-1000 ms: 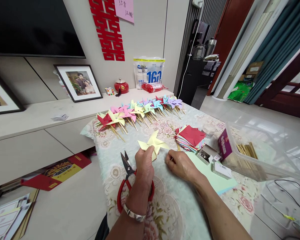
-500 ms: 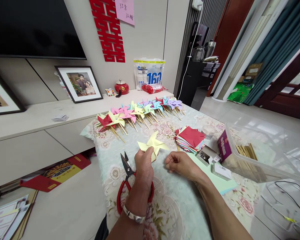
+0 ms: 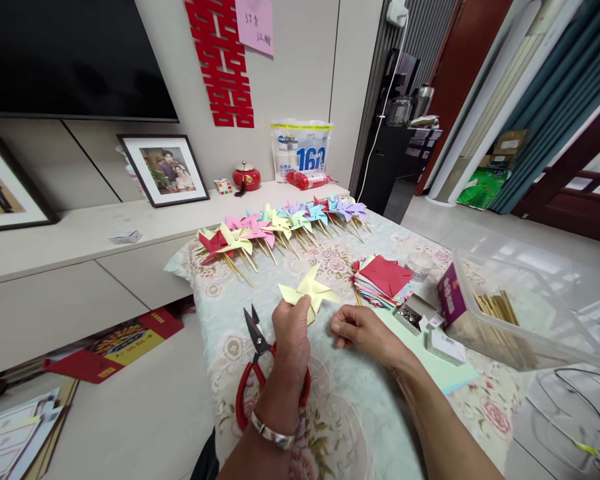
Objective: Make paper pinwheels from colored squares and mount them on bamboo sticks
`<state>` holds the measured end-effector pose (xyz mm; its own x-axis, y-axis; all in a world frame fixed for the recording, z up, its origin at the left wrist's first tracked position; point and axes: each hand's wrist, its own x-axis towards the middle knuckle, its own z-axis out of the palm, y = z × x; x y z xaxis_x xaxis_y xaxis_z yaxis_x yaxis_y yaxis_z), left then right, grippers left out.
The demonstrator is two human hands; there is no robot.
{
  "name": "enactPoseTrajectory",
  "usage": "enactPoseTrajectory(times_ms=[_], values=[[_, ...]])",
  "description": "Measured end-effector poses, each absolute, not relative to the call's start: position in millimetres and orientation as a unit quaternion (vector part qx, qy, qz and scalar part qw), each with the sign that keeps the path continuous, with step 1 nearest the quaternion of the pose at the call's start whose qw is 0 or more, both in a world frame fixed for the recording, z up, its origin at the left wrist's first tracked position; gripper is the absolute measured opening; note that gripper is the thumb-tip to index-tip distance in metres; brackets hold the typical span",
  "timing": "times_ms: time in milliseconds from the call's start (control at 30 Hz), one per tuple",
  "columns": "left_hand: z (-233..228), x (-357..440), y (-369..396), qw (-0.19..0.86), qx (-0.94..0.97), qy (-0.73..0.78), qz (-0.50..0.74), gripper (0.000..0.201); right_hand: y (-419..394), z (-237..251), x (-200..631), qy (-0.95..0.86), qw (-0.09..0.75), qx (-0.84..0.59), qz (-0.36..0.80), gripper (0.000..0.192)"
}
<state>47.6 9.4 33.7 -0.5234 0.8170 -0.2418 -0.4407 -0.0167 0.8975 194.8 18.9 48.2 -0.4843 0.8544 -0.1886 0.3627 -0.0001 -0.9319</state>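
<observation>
- The table (image 3: 330, 427) is carrying a clear box (image 3: 520, 320) at its right edge.
- The left hand (image 3: 291, 328) is pinching the yellow pinwheel (image 3: 310, 292) near the table's middle, fingers clamped on it.
- The right hand (image 3: 363, 331) is resting just beside, fingers curled together.
- Red scissors (image 3: 253, 363) are lying near the left edge.

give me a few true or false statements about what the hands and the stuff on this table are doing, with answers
1. The left hand holds a pale yellow pinwheel. True.
2. The right hand grips the scissors. False: the red-handled scissors lie on the tablecloth under the left wrist.
3. The finished pinwheels lie in a row at the table's far edge. True.
4. The top sheet of the paper stack is blue. False: it is red.
5. The sticks sit in a clear plastic box. True.
</observation>
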Motion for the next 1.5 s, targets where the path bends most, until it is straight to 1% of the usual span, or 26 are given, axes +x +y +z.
enactPoseTrajectory(times_ms=[100,233,300,433,533,633,833,967,1267,1500], values=[[36.4,49.5,6.1,0.436,0.219,0.548,0.68,0.026,18.4,50.5,194.5,-0.669,0.242,-0.454,0.536,0.017],[42.1,51.6,4.2,0.405,0.269,0.576,0.657,0.022,16.5,59.8,197.0,-0.678,0.32,-0.418,0.513,0.018],[44.3,52.9,3.7,0.398,0.288,0.582,0.649,0.022,14.6,65.3,198.5,-0.706,0.37,-0.405,0.449,0.019],[46.3,56.6,2.2,0.417,0.311,0.557,0.647,0.026,11.4,70.8,199.0,-0.78,0.445,-0.363,0.248,0.015],[48.3,60.0,0.3,0.451,0.314,0.524,0.651,0.028,11.2,70.4,198.1,-0.802,0.458,-0.356,0.138,0.013],[51.0,63.5,-1.5,0.475,0.313,0.5,0.653,0.029,12.4,68.9,198.0,-0.812,0.443,-0.371,0.086,0.013],[53.1,68.2,-2.0,0.485,0.333,0.478,0.652,0.028,14.9,65.6,200.0,-0.822,0.418,-0.379,0.082,0.015],[54.7,68.6,-1.7,0.476,0.34,0.49,0.646,0.021,15.0,64.8,201.2,-0.82,0.41,-0.39,0.087,0.015],[44.1,67.5,-1.6,0.43,0.386,0.519,0.63,0.012,15.7,68.2,202.9,-0.812,0.41,-0.399,0.119,0.021],[43.7,66.0,-2.5,0.408,0.413,0.539,0.611,0.008,16.2,68.9,204.9,-0.811,0.396,-0.41,0.132,0.02]])
